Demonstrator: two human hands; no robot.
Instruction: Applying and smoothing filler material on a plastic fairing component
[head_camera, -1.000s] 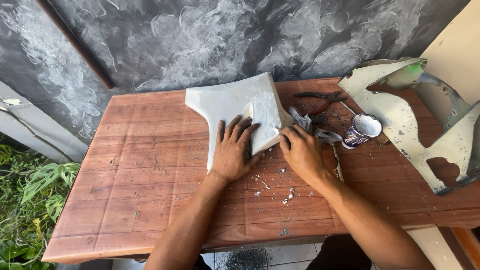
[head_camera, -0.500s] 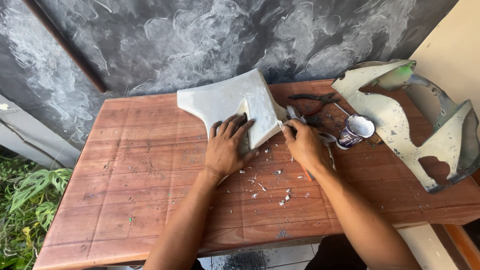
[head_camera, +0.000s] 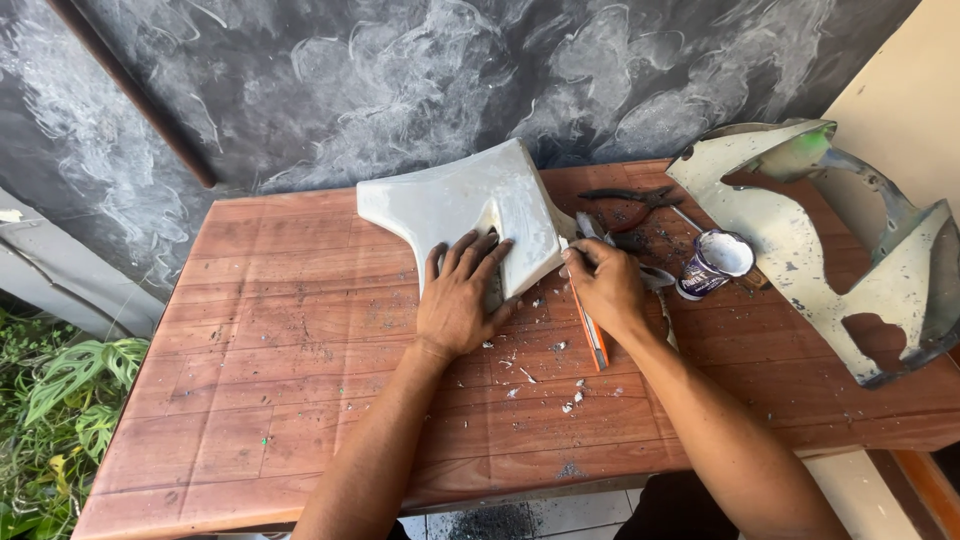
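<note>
White moulded panel (head_camera: 470, 205) — a curved plastic or fibreglass cover piece — lies near the middle-back of the wooden table (head_camera: 300, 400), its right edge facing the right hand. Left hand (head_camera: 462, 295) is spread flat on the panel's lower part, fingers splayed, pressing it down to the tabletop. Right hand (head_camera: 605, 290) is closed in a pinch around an orange utility knife (head_camera: 590, 335); blade end sits at the panel's right edge, orange handle pointing back toward the person.

Step in hand looks like trimming or scraping that edge w/ the knife — the white chips (head_camera: 570, 400) scattered on the wood just in front of the hands fit that. Next move prob. calls for a steady pull along the edge while the left hand keeps the panel from sliding, fingers kept clear of the blade path.

Nearby: a small open can (head_camera: 715, 262) just right of the right hand, black pliers (head_camera: 625, 197) behind it, and a larger paint-flecked panel (head_camera: 810, 250) w/ cut-outs at the table's right end.
</note>
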